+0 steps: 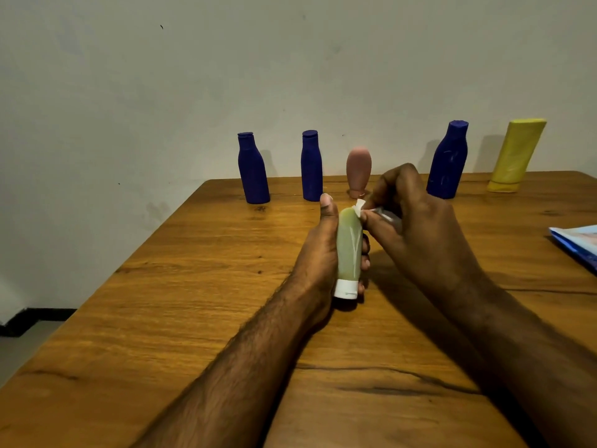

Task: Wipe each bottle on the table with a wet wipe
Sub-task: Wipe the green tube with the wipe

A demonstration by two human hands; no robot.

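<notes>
The left hand [323,253] grips a pale green squeeze tube with a white cap [348,250] above the wooden table [193,286], fingers curled round it, long axis running six to twelve o'clock, cap nearest the person. The right hand [416,227] pinches a crumpled white wet wipe [360,206] against the tube's far end, at twelve o'clock. Wiping likely runs toward six o'clock, along bare table. Three dark blue plastic bottles [253,168], a pink tube [358,168] and a yellow bottle [515,156] stand well apart at the far edge.
</notes>
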